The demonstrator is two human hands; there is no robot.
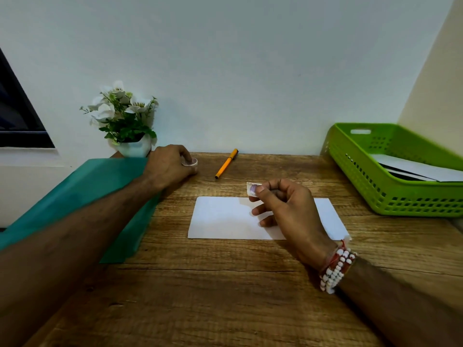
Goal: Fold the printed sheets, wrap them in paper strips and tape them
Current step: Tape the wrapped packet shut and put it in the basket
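One folded sheet (220,219) lies flat mid-table w/ no strip round it that I can see, so wrap & taping prob. still to do. Right hand (288,209) pinches a small piece of tape (251,189) betw. thumb & forefinger, just over the sheet's far edge. Left hand (170,164) curls round the tape roll (191,162) near the flower pot (135,149). Teal paper (112,181) lies under the left forearm. More white sheets (413,169) wait in the green basket (363,181).

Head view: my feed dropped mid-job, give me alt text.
The person's right grip pinches a short piece of tape over the far edge of a white sheet lying on the wooden table. The left grip holds the tape roll farther back, beside an orange pen; a green basket holding white papers sits at right.
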